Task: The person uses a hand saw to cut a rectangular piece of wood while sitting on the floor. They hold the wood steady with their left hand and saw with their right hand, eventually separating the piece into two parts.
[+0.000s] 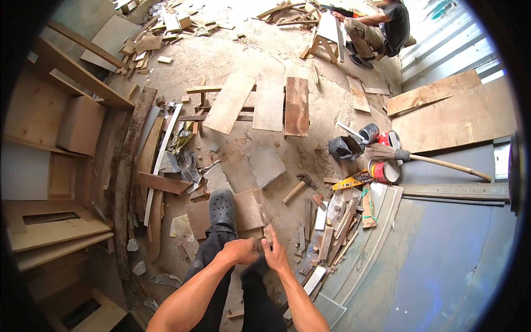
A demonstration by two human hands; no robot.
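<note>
A brown wooden board (248,207) lies low in front of me, with my grey clog (222,206) planted on top of it. A narrow, rough-edged strip (261,206) runs along the board's right side, toward my hands. My left hand (241,252) is closed in a fist near the board's near edge; whatever is in it is hidden. Close beside it on the right is my right hand (275,255), its thumb and a slightly blurred finger stretched up toward the strip's near end. A small dark thing between the hands is too unclear to name.
A hammer (297,188), yellow-handled saw (352,180), paint cans (384,171) and broom (420,157) lie to the right, near wood offcuts (344,226). Boards (269,102) rest on a low frame ahead. Wooden cabinets (52,110) line the left. Another person (381,27) crouches far right.
</note>
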